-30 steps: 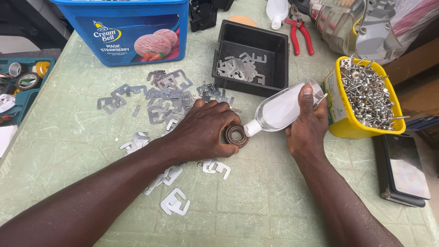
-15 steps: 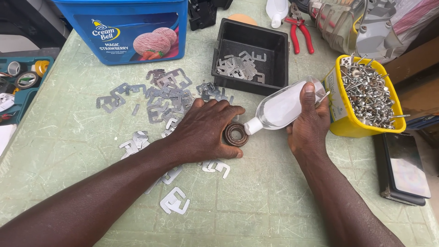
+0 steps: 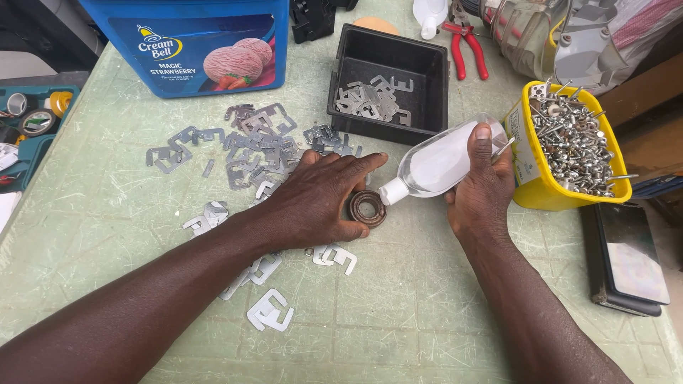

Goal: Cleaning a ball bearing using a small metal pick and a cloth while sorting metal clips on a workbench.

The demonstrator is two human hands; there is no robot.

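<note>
Little has shifted: my left hand (image 3: 313,203) still steadies the rusty round bearing (image 3: 367,208) on the tabletop (image 3: 398,306), my right hand (image 3: 478,192) grips the tilted squeeze bottle (image 3: 441,162), nozzle touching it; no fluid visible yet.

Work surface: pale green tabletop (image 3: 398,313), scratched and scuffed, evenly lit from above without hard shadows. Dark floor (image 3: 35,35) visible beyond the upper left edge; brown wooden furniture (image 3: 651,85) stands at the right margin
</note>
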